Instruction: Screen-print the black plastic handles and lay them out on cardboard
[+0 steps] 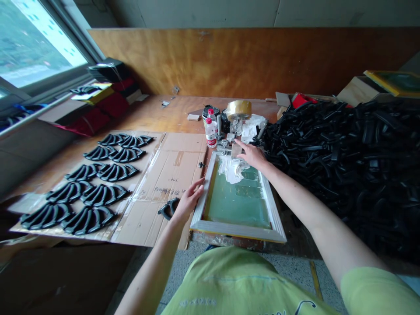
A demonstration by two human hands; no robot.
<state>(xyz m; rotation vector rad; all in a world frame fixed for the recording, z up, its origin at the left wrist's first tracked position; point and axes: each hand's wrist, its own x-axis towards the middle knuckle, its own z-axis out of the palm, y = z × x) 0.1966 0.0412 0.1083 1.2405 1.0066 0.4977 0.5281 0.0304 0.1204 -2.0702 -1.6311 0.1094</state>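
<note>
A silk-screen frame [275,205] with a pale rim and green mesh lies flat in front of me. White ink [231,170] is smeared thickly over the mesh's far end. My left hand [192,194] has its fingers stretched against the frame's left rim. Beside that wrist, a curved black plastic piece [169,208] rests on the cardboard, partly hidden by my forearm. My right hand [251,154] reaches past the frame's far end, index finger and thumb apart, around a small tan block [236,151] that looks like a squeegee. Whether the fingers touch it is unclear.
Black fan-shaped pieces [105,194] lie in rows on flat cardboard [177,153] at left. A large heap of black parts [344,153] fills the right. Beyond the frame stand red-capped bottles [210,133] and a tape roll [239,109]. A wooden board [229,61] closes the back.
</note>
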